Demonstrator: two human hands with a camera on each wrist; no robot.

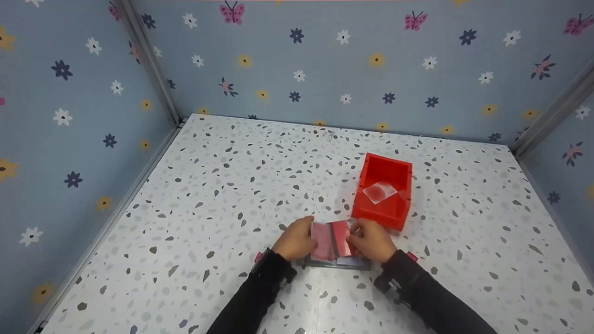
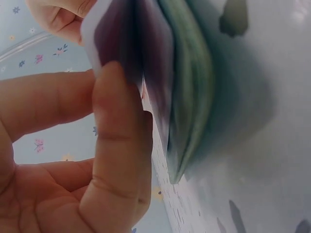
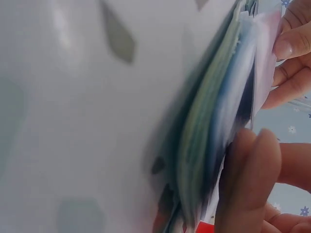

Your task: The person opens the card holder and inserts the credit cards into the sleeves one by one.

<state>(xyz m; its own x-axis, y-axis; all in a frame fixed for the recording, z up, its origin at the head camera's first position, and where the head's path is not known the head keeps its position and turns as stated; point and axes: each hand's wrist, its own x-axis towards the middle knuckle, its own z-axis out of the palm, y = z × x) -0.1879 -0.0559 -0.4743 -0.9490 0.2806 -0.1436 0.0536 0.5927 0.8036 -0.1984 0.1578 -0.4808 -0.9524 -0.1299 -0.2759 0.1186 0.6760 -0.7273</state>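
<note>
Currently I see left hand [image 1: 296, 239] and right hand [image 1: 372, 241] each pinching one side of pink sheets [image 1: 341, 237] between them; layered stack [image 3: 199, 131] underneath, on tabletop [image 1: 222, 195]. Just beyond right hand: red bin [image 1: 377, 221], clear packet [image 1: 379, 192] inside.

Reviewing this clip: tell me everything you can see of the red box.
The red box is rectangular, open-topped and looks like smooth plastic. It stands upright on the speckled table, right of the middle, its long sides running away from the person and slightly skewed. A clear packet with a round reddish patch lies in it, tilted. The right hand is close to its near end; whether they touch, I cannot tell.
</note>
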